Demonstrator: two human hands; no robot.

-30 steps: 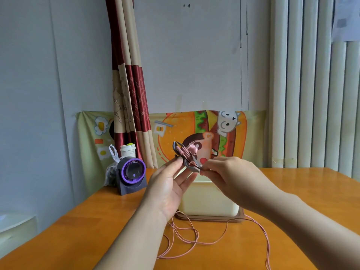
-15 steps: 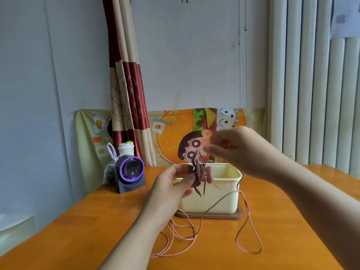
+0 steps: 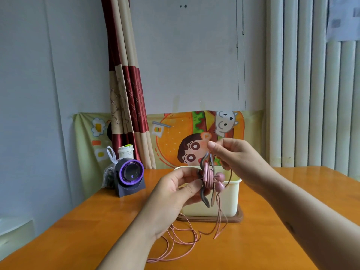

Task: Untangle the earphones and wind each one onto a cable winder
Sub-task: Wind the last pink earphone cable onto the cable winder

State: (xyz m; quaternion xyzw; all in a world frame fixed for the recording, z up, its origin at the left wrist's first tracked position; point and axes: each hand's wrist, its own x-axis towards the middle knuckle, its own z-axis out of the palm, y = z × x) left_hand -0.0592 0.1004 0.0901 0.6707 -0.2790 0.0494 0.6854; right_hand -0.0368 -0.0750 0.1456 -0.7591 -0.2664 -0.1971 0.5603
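My left hand (image 3: 176, 193) grips a grey cable winder (image 3: 204, 197) held upright above the table. Several turns of pink earphone cable (image 3: 208, 177) are wrapped round its middle, and two pink earbuds (image 3: 220, 181) stick out on its right side. My right hand (image 3: 236, 157) pinches the pink cable just above the winder's top. The loose rest of the cable (image 3: 176, 243) hangs down and lies in loops on the orange table (image 3: 81, 227) below my left wrist.
A cream plastic box (image 3: 228, 199) on a brown lid stands right behind the winder. A dark fan with a purple ring (image 3: 130, 175), a plastic bag and a cup sit at the back left. A cartoon cloth, a curtain and blinds line the wall.
The right hand carried the cable from beside the winder up over its top, adding a turn. The winder turned upright in the left hand, and the loose loop on the table shrank.
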